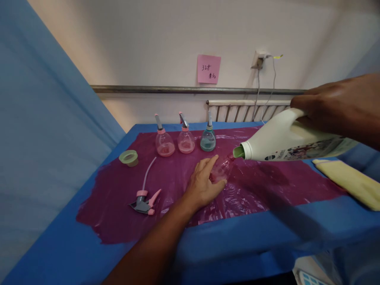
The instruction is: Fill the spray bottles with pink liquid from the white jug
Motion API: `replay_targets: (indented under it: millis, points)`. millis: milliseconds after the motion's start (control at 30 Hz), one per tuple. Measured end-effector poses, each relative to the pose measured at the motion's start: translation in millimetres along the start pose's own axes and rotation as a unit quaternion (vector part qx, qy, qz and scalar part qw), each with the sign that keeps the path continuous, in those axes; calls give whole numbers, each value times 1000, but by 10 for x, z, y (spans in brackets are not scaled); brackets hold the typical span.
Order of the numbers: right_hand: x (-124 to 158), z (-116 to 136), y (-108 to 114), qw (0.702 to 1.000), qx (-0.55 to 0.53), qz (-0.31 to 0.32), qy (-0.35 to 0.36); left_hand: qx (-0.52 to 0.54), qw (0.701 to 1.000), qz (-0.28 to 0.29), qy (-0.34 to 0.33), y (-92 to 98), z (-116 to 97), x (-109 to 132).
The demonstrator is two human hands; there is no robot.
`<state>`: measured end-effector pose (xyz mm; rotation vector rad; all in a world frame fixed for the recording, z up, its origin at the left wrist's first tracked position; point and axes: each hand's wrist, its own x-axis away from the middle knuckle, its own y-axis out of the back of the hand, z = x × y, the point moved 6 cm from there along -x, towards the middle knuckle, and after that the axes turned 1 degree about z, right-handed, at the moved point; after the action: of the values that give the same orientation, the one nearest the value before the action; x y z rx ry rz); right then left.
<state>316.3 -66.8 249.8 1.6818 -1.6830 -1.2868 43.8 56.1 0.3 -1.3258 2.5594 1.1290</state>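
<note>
My left hand [204,182] is wrapped around a clear pink spray bottle [221,170] without its top, tilted toward the right. By its handle, my right hand [335,105] grips a large pale detergent jug [279,138], tipped so its green spout [238,152] meets the bottle's neck. Whether liquid is flowing I cannot tell. A pink-and-grey trigger sprayer head [144,204] with a thin tube lies left of my left hand. Behind stand two pink spray bottles [165,144] and one teal spray bottle [208,139], each holding some liquid.
A green cap [129,157] sits at the left on the purple plastic sheet [113,209], which covers part of the blue table [237,233]. A folded yellow cloth [350,180] lies at right. Behind are a wall rail [148,89] and a socket with cables [259,60].
</note>
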Motion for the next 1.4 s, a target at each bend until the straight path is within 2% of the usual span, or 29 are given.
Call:
replay_targets:
  millis: [533,700,867,967,1233,1400]
  points:
    - [1,20,21,999,-35,-14,-11,-2,1000,-4,-4,2,-5,-3]
    - [-3,17,17,999,-41,3,-11,-4,1000,-4,0,-6,8,-8]
    - [1,8,28,999,-35,-23,-11,-3,1000,-4,0,-16,16,-12]
    - [-11,-18,-10,999,-43,-8,-7,-3,1000,-2,3,-14,16,-9]
    - [-36,-22,-16,1000,0,12,-12,-2,1000,1,3,-2,-2,-8]
    - [-13,-4,-14,1000,3,-2,-11,-1,1000,-1,6,4,-11,-1]
